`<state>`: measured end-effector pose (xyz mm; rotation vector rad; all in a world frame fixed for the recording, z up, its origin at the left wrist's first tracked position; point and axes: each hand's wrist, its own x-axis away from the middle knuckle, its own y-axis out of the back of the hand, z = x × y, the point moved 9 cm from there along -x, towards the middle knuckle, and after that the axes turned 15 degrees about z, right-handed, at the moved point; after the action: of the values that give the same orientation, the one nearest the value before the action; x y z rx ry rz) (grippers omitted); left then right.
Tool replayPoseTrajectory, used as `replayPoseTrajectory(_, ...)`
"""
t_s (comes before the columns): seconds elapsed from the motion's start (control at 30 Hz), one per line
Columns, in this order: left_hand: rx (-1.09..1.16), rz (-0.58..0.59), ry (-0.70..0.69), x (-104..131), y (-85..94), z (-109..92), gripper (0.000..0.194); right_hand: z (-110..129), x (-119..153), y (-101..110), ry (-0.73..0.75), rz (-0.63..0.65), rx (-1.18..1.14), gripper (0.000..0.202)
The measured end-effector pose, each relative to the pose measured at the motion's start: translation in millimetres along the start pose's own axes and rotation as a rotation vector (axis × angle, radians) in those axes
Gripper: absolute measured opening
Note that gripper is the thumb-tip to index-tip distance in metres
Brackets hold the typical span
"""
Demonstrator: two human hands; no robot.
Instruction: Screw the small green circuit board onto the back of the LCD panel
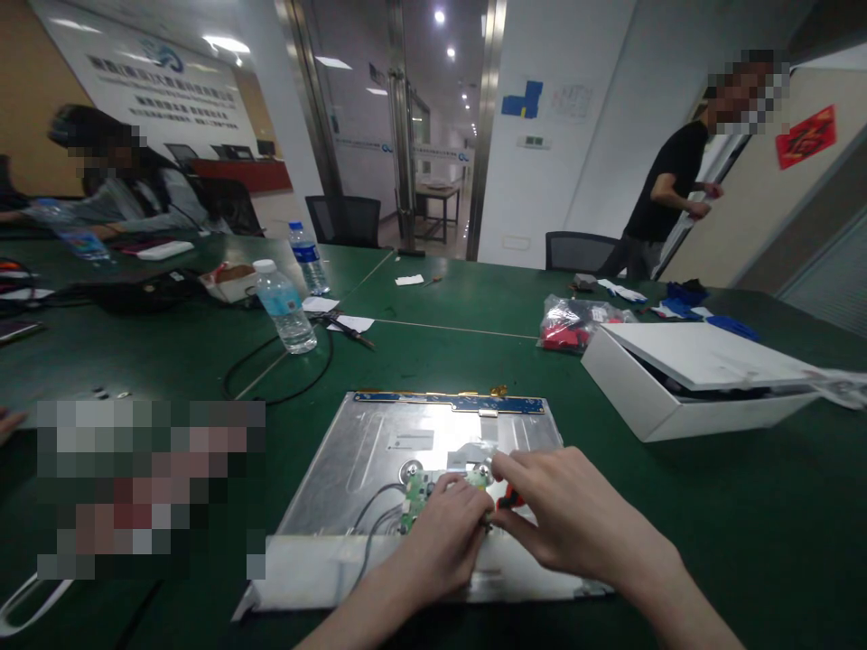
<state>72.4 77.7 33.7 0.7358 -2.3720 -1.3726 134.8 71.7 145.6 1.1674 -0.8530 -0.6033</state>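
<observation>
A flat silver panel (339,460) lies on the green table, with a blue circuit strip (420,400) along its far edge. On the panel's near half sits a green circuit board (414,495), with dark cables running off its left side. My left hand (452,524) rests over the board, fingers bent and pressed together; whatever is under them is hidden. My right hand (565,506) is curled around a red and black tool (509,498) at the board's right side, close to my left fingertips. The tool's tip cannot be made out.
A white box (650,406) with its lid ajar stands to the right, a plastic bag of red items (569,336) behind it. Water bottles (285,311) and a looped black cable (330,361) are at the left. One person sits far left; another stands back right.
</observation>
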Motion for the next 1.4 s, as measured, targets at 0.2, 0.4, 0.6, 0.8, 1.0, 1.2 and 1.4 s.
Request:
replayPoseTrajectory(0.2, 0.0, 0.019, 0.017, -1.3, -1.2, 1.6, 0.017, 4.5, 1.0, 0.0, 0.049, 0.012, -0.002, 0.011)
replayPoseTrajectory(0.4, -0.001, 0.011, 0.007, -0.9, -0.9, 1.1, 0.015, -1.4, -5.2, -1.2, -0.036, -0.007, 0.041, 0.011)
replayPoseTrajectory(0.6, 0.021, -0.011, -0.013, 0.0, 2.2, -1.2, 0.018, -4.1, -5.9, -0.6, -0.13, 0.017, 0.104, 0.021)
replayPoseTrajectory(0.8, -0.003, 0.002, 0.014, -0.9, 0.5, 0.5, 0.016, 3.3, -7.3, -2.4, -0.042, -0.007, 0.107, 0.009)
replayPoseTrajectory(1.0, -0.013, 0.017, 0.027, -1.8, 0.3, 1.0, 0.019, 7.6, -1.1, -0.6, 0.03, -0.01, 0.023, 0.013)
replayPoseTrajectory(1.2, -0.002, -0.003, -0.013, -0.3, 3.0, -2.9, 0.019, -0.4, -2.4, -1.6, -0.09, -0.027, 0.075, 0.017)
replayPoseTrajectory(1.4, 0.004, -0.006, 0.022, -0.7, 1.8, 0.7, 0.016, 3.4, -4.7, -3.6, -0.045, -0.01, 0.081, 0.014)
